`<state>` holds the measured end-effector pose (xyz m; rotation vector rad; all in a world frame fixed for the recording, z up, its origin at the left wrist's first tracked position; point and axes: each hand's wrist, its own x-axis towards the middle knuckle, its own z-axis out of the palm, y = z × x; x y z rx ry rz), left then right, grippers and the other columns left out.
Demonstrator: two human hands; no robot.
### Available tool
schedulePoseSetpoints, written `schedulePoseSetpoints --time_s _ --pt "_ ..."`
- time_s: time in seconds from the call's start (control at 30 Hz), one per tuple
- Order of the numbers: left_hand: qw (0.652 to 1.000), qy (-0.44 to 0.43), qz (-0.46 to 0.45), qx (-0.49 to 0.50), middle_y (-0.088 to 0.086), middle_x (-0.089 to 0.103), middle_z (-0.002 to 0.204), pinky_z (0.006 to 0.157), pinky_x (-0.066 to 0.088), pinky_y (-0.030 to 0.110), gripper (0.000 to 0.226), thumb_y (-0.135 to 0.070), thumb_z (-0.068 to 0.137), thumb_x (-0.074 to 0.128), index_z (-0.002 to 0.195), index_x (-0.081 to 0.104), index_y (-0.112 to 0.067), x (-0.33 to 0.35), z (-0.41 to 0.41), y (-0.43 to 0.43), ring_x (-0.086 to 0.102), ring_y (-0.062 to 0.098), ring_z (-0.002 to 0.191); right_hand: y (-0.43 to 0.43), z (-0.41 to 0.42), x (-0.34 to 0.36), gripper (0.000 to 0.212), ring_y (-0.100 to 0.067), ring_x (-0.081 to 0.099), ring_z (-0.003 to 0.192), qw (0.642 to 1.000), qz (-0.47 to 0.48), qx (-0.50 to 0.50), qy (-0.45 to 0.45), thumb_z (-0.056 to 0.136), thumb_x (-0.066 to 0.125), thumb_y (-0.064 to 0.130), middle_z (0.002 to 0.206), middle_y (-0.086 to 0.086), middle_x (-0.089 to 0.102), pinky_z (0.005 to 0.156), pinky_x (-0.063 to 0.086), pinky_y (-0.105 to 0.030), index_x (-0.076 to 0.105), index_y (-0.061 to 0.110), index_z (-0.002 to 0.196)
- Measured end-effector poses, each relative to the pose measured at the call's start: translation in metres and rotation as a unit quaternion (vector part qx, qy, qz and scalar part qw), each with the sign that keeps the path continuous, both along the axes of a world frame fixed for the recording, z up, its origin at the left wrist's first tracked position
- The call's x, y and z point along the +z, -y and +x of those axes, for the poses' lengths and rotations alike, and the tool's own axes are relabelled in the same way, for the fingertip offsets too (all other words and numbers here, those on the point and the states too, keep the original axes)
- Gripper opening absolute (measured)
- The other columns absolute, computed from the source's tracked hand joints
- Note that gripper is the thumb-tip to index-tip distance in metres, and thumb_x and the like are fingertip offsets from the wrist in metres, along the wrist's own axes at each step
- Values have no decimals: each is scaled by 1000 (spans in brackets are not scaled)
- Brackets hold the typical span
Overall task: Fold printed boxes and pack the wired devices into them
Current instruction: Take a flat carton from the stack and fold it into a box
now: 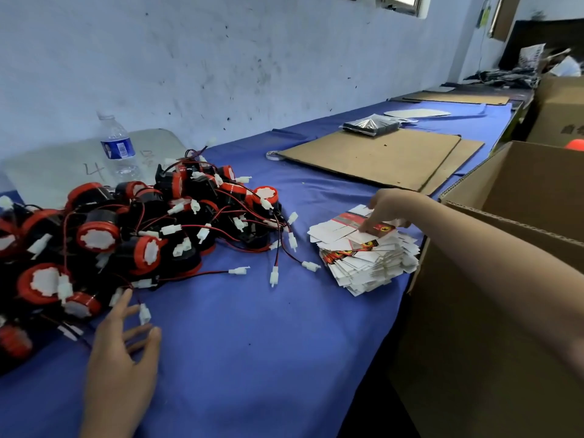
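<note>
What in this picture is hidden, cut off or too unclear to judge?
1. Head view: the right hand covers its own fingertips on the box stack, so a pinch cannot be confirmed.
2. Head view: the device pile runs past the left edge; its count is unknown.
3. Head view: the bottom of the carton is hidden by its own walls.
4. Head view: the print on the box stack is too small and blurred to read.

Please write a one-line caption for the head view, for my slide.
Right hand on the stack of flat printed boxes; left hand open beside the wired devices.
</note>
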<state>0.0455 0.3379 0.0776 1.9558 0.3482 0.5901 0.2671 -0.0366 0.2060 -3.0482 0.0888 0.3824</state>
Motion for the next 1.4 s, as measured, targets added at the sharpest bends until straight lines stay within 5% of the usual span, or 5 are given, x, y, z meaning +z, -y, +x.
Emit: schedulePoseSetpoints --time_s 0.37,0.6,0.87,1.17,1.4 --pt "1000 -2 29 -10 -12 45 129 81 44 36 66 -7 93 57 147 31 -35 5 -4 5 55 14 96 8 18 9 41 -36 56 102 958 102 -23 265 88 51 0 123 -18 55 76 45 -37 58 16 125" --pt "1000 8 28 -3 -14 50 129 79 44 31 64 -17 92 58 146 31 -37 14 -8 14 56 4 95 -41 -31 72 27 -11 58 74 798 361 52 480 87 60 11 89 -3 67 66 38 -15 70 20 109" --pt "995 56 -83 -25 -35 57 119 92 39 10 53 -54 87 52 136 43 -35 24 -18 31 55 -15 107 -192 -99 -20 32 -15 44 65 687 709 125 92 91 52 -10 65 -1 48 61 36 -26 66 18 97" --pt "991 20 -129 43 4 60 123 99 47 47 28 -28 95 51 122 56 -27 21 -18 28 59 18 112 -230 -125 -96 60 10 39 113 759 593 255 84 76 48 -3 135 5 36 86 34 -7 52 32 125" --pt "989 55 -117 70 -10 68 109 78 53 22 41 3 92 56 119 54 -28 22 -16 21 63 1 101 -217 -131 -91 116 -11 -23 145 779 421 465 -9 67 77 23 145 35 -34 112 27 -57 -3 67 139"
